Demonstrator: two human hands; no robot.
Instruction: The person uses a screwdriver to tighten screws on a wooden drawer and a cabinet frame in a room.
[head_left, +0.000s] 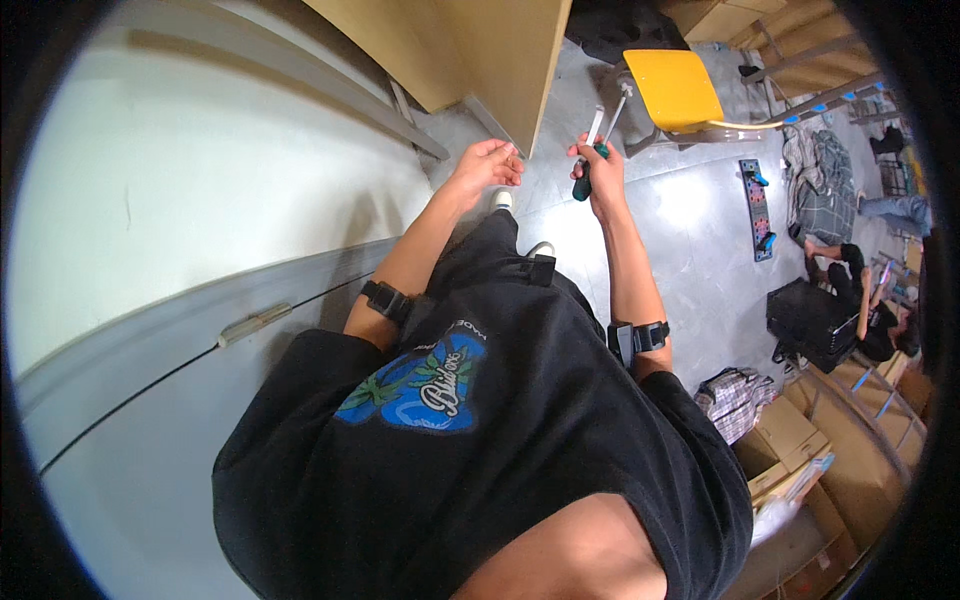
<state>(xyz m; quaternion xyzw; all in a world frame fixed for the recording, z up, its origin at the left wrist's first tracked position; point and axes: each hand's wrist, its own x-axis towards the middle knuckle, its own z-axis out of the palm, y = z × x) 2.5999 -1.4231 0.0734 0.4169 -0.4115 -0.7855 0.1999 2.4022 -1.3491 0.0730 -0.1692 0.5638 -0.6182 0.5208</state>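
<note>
My right hand (602, 172) is closed around a screwdriver (582, 184) with a dark green and black handle. Its thin metal shaft points up and away from me. A slim white strip (595, 124) also sticks up from the same grip; its kind is unclear. To the left, my left hand (486, 170) is held with curled fingers, thumb and fingertips close together, just beside the lower corner of a light wooden panel (545, 60). Whatever may be between those fingertips is too small to make out.
A white wall (200, 180) with a cable along its grey lower part runs close on my left. Ahead right stands a yellow chair (675, 90). On the grey floor (690, 300) lie a patterned board (757, 210) and clothes. Far right, a person sits by a black crate (812, 322).
</note>
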